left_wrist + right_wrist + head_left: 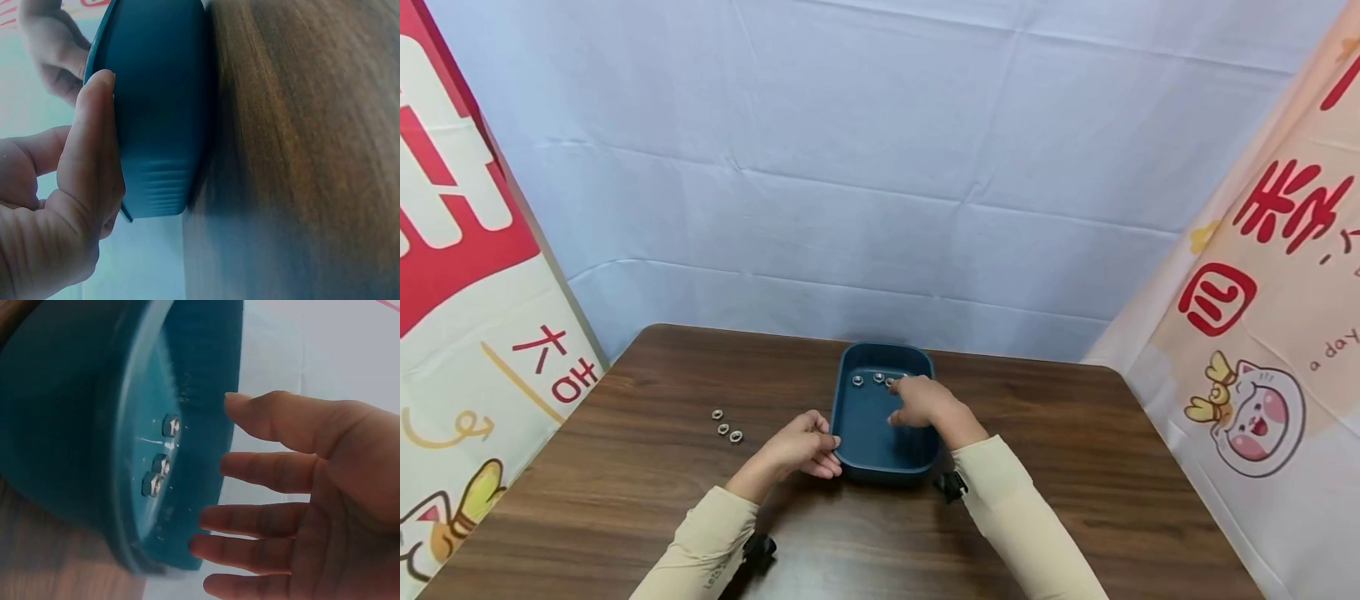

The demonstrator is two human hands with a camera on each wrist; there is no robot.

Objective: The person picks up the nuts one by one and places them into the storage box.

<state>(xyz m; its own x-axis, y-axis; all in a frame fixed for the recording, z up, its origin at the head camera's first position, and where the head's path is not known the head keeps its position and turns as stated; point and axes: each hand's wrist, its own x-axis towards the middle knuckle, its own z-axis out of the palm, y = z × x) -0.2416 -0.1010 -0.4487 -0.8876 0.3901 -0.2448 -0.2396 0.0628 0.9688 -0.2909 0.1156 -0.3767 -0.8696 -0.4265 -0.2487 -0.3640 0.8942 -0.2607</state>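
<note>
A dark blue rectangular tray (pixel 887 477) sits on the table. My left hand (pixel 808 446) holds its near left rim, with the thumb at the edge and fingers beside the outer wall (pixel 159 112). Over the tray's right side, my right hand (pixel 925 404) hovers with its fingers spread and nothing in them, as the right wrist view shows. Metal hex nuts lie on the tray floor: one nut (pixel 857 380) to the left, and a pair close together, including this nut (pixel 161 465). Left of the tray, three more nuts (pixel 723 429) lie on the wood.
The brown wooden table (pixel 1037 500) has rounded far corners. Behind it hangs a pale blue-white cloth (pixel 865 183). Printed banners stand at the left (pixel 482 275) and right (pixel 1262 333). Both forearms wear cream sleeves with small black devices near the wrists.
</note>
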